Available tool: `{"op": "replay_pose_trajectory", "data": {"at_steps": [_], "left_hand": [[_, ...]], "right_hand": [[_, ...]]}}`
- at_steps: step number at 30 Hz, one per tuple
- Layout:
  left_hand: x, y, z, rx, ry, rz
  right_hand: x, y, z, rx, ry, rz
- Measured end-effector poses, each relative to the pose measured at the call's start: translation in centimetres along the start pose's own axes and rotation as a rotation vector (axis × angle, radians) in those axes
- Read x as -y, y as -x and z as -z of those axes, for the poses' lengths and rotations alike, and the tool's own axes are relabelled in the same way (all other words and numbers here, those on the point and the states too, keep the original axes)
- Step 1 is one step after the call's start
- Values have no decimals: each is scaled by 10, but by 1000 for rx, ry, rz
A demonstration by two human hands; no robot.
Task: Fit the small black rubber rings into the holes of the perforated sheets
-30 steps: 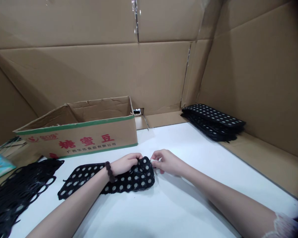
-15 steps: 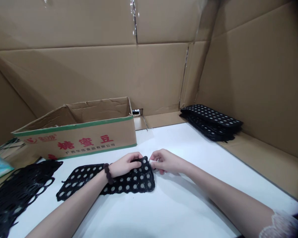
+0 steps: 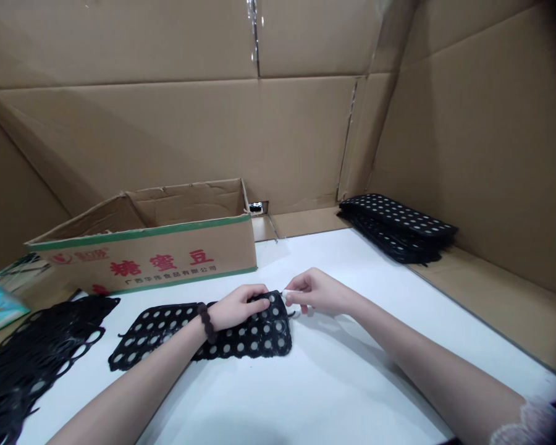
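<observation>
A black rubbery mat with rows of round holes [image 3: 256, 339] lies flat on the white tabletop in front of me. My left hand [image 3: 235, 308] presses on its right half, thumb bent on top and the other fingers curled towards the far edge, gripping it. At the mat's far right corner, my right hand [image 3: 319, 293] is closed in a pinch around a small white object [image 3: 287, 293], mostly hidden by the fingers. A thin black strand [image 3: 291, 314] sticks out from the mat's right edge, just below those fingers.
Several similar black mats are stacked [image 3: 398, 222] at the back right. Loose black netted pieces [image 3: 41, 352] lie at left. Behind the mat stands an open cardboard box [image 3: 167, 253] with red lettering. Tall cardboard walls [image 3: 204, 130] enclose the white tabletop [image 3: 352, 383]. A pale blue packet [image 3: 0, 309] is far left.
My right hand has risen slightly and moved a little right, away from the mat's corner. The black strand at the edge now shows more clearly. My left hand keeps its place on the mat.
</observation>
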State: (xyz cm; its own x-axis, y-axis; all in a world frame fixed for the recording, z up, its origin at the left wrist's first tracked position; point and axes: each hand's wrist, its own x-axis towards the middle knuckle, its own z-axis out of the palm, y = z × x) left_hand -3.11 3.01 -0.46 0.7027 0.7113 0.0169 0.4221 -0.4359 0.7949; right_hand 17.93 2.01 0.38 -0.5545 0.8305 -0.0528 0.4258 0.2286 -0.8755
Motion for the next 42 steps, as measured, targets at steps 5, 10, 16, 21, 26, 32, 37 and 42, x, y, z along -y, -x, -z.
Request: {"op": "replay_pose_trajectory", "data": {"at_steps": [5, 10, 16, 21, 26, 32, 37, 42], "left_hand": [[0, 0, -1, 9, -32, -41], [1, 0, -3, -25, -49, -56], [4, 0, -4, -29, -71, -26], [3, 1, -4, -37, -83, -17], [1, 0, -5, -38, -82, -29], [1, 0, -6, -39, -94, -52], [0, 0, -6, -44, -79, -43], [1, 0, -4, -16, -42, -56]], "right_hand": [[-2, -1, -9, -22, 45, 16], [-3, -1, -14, -39, 29, 8], [0, 0, -11, -3, -43, -56], [3, 3, -10, -6, -5, -8], [4, 4, -13, -56, 43, -49], [5, 5, -15, -41, 52, -54], [5, 5, -14, -12, 2, -43], [7, 3, -13, 40, -57, -70]]}}
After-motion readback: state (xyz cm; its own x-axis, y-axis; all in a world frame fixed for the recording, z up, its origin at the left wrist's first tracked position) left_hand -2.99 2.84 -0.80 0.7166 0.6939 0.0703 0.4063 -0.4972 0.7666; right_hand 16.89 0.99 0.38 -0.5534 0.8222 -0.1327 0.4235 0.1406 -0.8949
